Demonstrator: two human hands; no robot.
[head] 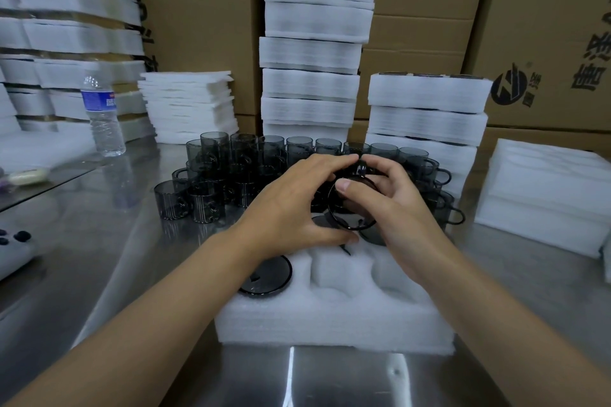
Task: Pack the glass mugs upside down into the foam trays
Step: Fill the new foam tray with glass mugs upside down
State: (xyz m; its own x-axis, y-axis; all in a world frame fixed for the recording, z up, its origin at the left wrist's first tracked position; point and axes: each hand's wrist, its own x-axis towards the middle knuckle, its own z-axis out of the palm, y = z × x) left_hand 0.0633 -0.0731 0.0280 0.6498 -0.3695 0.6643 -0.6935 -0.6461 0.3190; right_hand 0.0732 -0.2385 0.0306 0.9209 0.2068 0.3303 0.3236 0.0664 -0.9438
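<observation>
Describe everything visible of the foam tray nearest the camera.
The foam tray is a white, soft-looking block lying flat on the steel table, long side toward the camera. Rounded pockets are cut into its top. The near-left pocket holds an upside-down dark mug; the two beside it are empty. The left hand and right hand cover its far row, the right holding a tilted mug.

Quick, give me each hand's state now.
Left hand: fingers and thumb curled round the dark smoked-glass mug.
Right hand: gripping that same mug, tilted above the white foam tray.
</observation>
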